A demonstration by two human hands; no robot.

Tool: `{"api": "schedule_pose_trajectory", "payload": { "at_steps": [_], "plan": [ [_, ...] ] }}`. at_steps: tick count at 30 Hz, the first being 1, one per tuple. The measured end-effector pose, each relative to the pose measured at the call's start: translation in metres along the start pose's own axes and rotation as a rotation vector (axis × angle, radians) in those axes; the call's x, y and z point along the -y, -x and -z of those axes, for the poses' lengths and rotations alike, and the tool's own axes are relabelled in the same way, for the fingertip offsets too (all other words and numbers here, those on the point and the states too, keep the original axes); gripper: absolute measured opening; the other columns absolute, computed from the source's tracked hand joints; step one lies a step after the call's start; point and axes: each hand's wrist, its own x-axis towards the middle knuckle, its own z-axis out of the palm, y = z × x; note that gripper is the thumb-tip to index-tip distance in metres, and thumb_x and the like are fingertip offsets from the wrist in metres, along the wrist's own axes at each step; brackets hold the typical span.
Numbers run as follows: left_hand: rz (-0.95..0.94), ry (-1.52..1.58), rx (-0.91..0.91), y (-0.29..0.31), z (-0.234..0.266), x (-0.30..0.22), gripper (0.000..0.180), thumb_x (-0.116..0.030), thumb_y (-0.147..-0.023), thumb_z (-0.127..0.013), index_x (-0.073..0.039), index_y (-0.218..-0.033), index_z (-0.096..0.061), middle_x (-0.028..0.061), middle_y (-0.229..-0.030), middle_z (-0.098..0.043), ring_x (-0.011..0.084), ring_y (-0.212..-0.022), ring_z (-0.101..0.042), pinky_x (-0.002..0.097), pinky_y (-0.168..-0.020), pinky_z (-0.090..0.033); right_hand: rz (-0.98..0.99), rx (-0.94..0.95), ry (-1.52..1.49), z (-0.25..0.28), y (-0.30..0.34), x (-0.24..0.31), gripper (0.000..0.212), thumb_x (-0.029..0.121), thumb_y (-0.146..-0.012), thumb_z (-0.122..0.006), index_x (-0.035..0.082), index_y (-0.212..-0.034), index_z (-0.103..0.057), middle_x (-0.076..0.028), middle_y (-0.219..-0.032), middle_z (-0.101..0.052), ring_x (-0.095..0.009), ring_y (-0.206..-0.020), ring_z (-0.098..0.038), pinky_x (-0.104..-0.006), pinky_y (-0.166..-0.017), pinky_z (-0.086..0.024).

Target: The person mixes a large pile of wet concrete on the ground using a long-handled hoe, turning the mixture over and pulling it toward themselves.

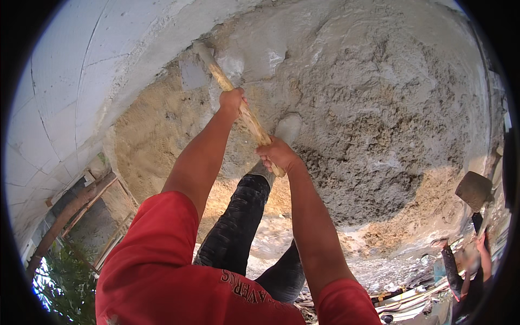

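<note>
Both my hands are wrapped round the wooden handle [250, 120] of a long tool that looks like a hoe. My left hand [233, 101] grips it higher up, toward the far end. Lower down, my right hand [278, 154] closes round it near the butt. The handle slants up and left to a mortar-coated far end by the wall's foot, where a flat grey blade [193, 74] seems to show. To the right of my hands spreads a broad heap of wet grey mortar [374, 141], with sandy material [151, 116] to the left.
A pale wall [65, 81] curves along the upper left. My boot [288, 127] stands in the mix. At the right, another person's arm [483, 254] is near a shovel [474, 190]. Boards [417, 300] and debris lie at the lower right; a curved beam [70, 214] stands lower left.
</note>
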Motion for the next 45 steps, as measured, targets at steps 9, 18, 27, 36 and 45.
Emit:
{"api": "schedule_pose_trajectory", "payload": {
  "at_steps": [9, 18, 27, 36, 45],
  "plan": [
    [0.047, -0.083, 0.167, 0.102, -0.148, 0.127, 0.010, -0.002, -0.085, -0.061, 0.002, -0.080, -0.053, 0.0116, -0.069, -0.055, 0.0227, -0.051, -0.056, 0.0392, -0.043, -0.046, -0.120, -0.332, -0.193, 0.069, 0.161, -0.058, 0.033, 0.009, -0.089, -0.065, 0.005, -0.117, -0.047, -0.002, -0.071, -0.048, -0.012, -0.051, -0.044, -0.0307, -0.044, -0.038],
    [0.277, 0.129, 0.566, 0.344, -0.267, 0.267, 0.007, -0.004, -0.082, -0.057, -0.003, -0.078, -0.051, 0.0086, -0.063, -0.050, 0.0209, -0.046, -0.052, 0.0397, -0.040, -0.044, -0.177, -0.771, -0.010, 0.090, 0.436, -0.111, 0.030, 0.007, -0.087, -0.062, 0.004, -0.113, -0.048, 0.000, -0.067, -0.048, -0.008, -0.047, -0.045, -0.0270, -0.039, -0.037],
    [0.756, 0.093, 1.015, 0.595, -0.179, 0.335, 0.026, -0.003, -0.085, -0.064, -0.009, -0.099, -0.043, 0.0028, -0.068, -0.049, 0.0167, -0.053, -0.053, 0.0342, -0.050, -0.049, -0.582, -1.199, 0.559, -0.062, 0.656, -0.263, 0.098, 0.040, -0.081, -0.081, -0.002, -0.153, -0.029, -0.031, -0.134, -0.057, -0.044, -0.115, -0.060, -0.0510, -0.091, -0.051],
    [0.231, 0.220, 0.748, 0.325, -0.157, 0.232, 0.025, -0.009, -0.089, -0.068, -0.007, -0.097, -0.045, 0.0036, -0.074, -0.050, 0.0160, -0.061, -0.053, 0.0341, -0.057, -0.050, -0.019, -0.611, -0.093, 0.065, 0.355, -0.161, 0.040, 0.013, -0.085, -0.069, 0.001, -0.118, -0.050, -0.009, -0.075, -0.054, -0.017, -0.058, -0.052, -0.0339, -0.051, -0.043],
    [-0.208, -0.211, 0.379, 0.077, -0.230, 0.049, 0.012, -0.005, -0.089, -0.062, -0.002, -0.081, -0.053, 0.0061, -0.069, -0.050, 0.0185, -0.056, -0.052, 0.0352, -0.053, -0.052, 0.322, -0.293, -0.310, 0.125, 0.108, -0.038, 0.028, 0.011, -0.086, -0.064, -0.001, -0.108, -0.051, -0.004, -0.069, -0.053, -0.013, -0.050, -0.050, -0.0324, -0.043, -0.043]
  ]
}}
